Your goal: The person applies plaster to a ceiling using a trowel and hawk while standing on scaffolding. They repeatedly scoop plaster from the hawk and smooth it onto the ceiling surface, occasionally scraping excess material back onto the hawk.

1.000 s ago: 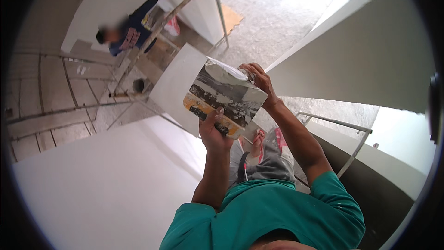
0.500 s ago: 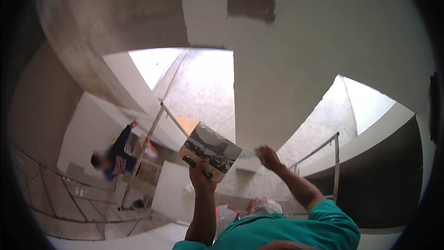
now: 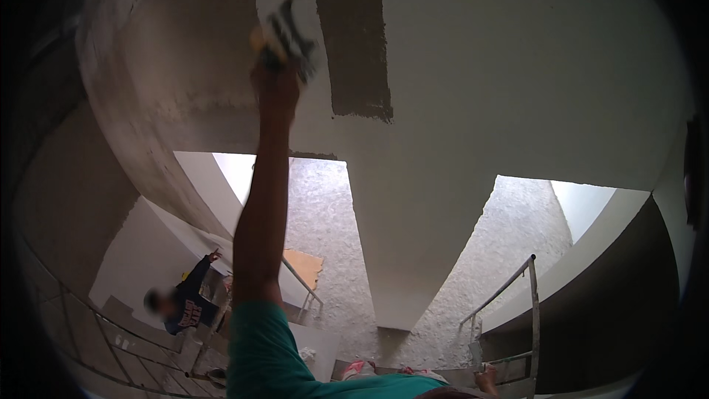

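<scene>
My left hand (image 3: pixel 277 89) is raised high at arm's length, closed on a plastering trowel (image 3: pixel 294 37). The trowel is blurred and tilted, with dark and pale patches and a yellowish part by my fingers. It is close to the white-coated surface (image 3: pixel 443 81), just left of a bare grey strip (image 3: pixel 356 52); whether it touches cannot be made out. Low at the right, my right hand (image 3: pixel 485 380) is closed around what looks like a putty knife (image 3: pixel 475 347), its pale blade pointing up beside a metal rail.
Metal rails stand at right (image 3: pixel 533 310) and left (image 3: pixel 301 281). A co-worker in a dark top (image 3: pixel 193 307) is below at left, one arm raised. Scaffold bars (image 3: pixel 111 325) cross the lower left. An orange-tan board (image 3: pixel 304 267) lies beyond the left rail.
My left hand has swung up from chest height with the trowel, turning its face away. My right hand has dropped down to the lower right. The view has tilted upward.
</scene>
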Demonstrator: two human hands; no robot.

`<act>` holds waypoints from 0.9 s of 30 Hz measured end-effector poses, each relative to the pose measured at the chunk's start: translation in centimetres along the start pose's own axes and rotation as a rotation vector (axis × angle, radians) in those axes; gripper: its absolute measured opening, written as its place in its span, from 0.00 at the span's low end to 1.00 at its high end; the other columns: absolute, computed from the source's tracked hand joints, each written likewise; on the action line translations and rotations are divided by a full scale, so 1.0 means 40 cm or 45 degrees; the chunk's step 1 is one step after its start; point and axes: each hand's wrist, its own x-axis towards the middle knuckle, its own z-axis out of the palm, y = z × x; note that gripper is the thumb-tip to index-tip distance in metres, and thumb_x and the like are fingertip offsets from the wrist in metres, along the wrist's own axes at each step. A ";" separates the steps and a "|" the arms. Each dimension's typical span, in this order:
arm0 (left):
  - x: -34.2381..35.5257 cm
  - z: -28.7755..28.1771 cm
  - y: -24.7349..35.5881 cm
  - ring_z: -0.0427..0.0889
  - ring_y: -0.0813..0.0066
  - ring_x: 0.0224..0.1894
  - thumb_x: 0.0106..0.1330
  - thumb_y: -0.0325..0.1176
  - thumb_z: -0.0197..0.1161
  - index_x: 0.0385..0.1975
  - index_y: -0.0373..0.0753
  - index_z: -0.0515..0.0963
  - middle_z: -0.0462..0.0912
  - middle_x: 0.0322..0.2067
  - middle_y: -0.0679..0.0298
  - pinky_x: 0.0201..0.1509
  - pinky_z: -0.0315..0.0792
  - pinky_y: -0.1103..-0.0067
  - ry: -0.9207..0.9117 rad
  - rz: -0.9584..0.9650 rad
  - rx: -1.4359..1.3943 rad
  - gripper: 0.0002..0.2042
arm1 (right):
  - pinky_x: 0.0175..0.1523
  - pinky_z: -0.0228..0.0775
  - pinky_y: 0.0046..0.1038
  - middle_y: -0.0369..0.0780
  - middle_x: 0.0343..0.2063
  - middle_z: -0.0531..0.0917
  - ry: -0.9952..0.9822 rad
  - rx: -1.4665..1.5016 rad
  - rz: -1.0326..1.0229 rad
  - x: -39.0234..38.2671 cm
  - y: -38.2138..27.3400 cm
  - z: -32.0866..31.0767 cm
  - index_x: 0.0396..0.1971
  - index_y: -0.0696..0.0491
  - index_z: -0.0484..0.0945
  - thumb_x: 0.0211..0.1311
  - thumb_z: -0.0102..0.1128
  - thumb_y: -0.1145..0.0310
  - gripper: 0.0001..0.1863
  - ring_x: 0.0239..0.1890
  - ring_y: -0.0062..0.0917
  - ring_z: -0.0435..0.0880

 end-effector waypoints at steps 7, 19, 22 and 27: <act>0.497 0.051 0.162 0.72 0.55 0.57 0.50 0.18 0.54 0.58 0.42 0.69 0.74 0.55 0.50 0.63 0.55 0.48 -0.071 1.039 0.965 0.30 | 0.39 0.72 0.34 0.47 0.27 0.84 -0.089 0.327 0.203 -0.047 -0.099 0.065 0.30 0.59 0.80 0.40 0.70 0.72 0.14 0.32 0.37 0.83; 0.419 0.037 -0.017 0.69 0.71 0.62 0.51 0.21 0.58 0.62 0.56 0.66 0.70 0.61 0.71 0.67 0.51 0.58 0.059 1.691 1.049 0.34 | 0.40 0.72 0.35 0.53 0.31 0.83 -0.076 0.330 0.206 -0.097 -0.215 0.153 0.34 0.64 0.79 0.39 0.71 0.70 0.20 0.34 0.40 0.83; 0.441 0.095 0.100 0.74 0.58 0.57 0.53 0.19 0.53 0.57 0.43 0.70 0.76 0.54 0.54 0.60 0.60 0.50 0.072 1.600 1.045 0.27 | 0.41 0.73 0.34 0.53 0.33 0.83 -0.042 0.397 0.278 -0.107 -0.226 0.141 0.36 0.65 0.79 0.39 0.71 0.71 0.22 0.36 0.39 0.83; 0.535 0.087 0.264 0.73 0.59 0.58 0.53 0.22 0.53 0.58 0.47 0.69 0.75 0.55 0.57 0.61 0.59 0.49 -0.098 1.401 1.358 0.28 | 0.40 0.73 0.33 0.49 0.31 0.83 -0.094 0.586 0.222 -0.120 -0.298 0.143 0.35 0.63 0.79 0.40 0.71 0.72 0.19 0.35 0.33 0.83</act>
